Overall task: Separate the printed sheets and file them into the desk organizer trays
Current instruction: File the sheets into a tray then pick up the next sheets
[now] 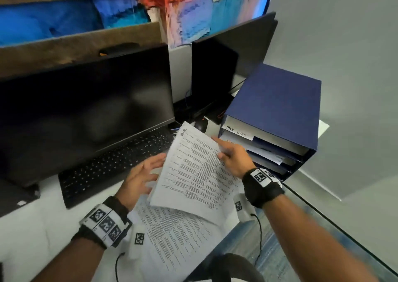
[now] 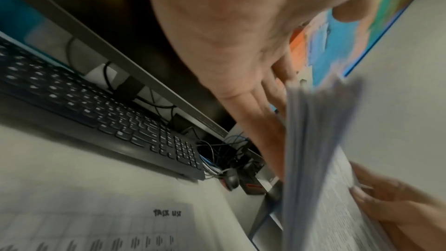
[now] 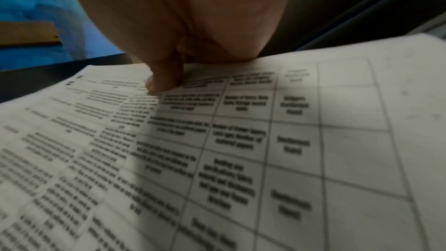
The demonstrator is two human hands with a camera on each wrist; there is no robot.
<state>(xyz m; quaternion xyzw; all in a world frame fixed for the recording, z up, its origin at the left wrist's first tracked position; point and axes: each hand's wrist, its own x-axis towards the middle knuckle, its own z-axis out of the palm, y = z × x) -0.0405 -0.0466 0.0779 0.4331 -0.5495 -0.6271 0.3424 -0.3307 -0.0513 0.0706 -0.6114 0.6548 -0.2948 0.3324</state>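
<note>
A stack of printed sheets [image 1: 193, 167] with table text is held tilted up above the desk. My right hand [image 1: 228, 154] grips its right edge, with the thumb [image 3: 164, 81] pressed on the top sheet [image 3: 241, 159]. My left hand [image 1: 144, 174] is open, and its straight fingers [image 2: 265, 117] lie against the left side of the stack [image 2: 313, 150]. More printed sheets [image 1: 172, 236] lie flat on the desk beneath, one headed "TASK LIST" [image 2: 120, 226]. The blue desk organizer [image 1: 275, 109] stands just right of my right hand, its trays holding papers and the top one labelled "TASK LIST".
A black keyboard [image 1: 116, 165] and a dark monitor [image 1: 86, 113] sit left of the stack. A second monitor [image 1: 215, 75], a mouse [image 1: 201, 124] and tangled cables [image 2: 217, 152] are behind it. The desk's glass edge [image 1: 323, 212] runs at the right.
</note>
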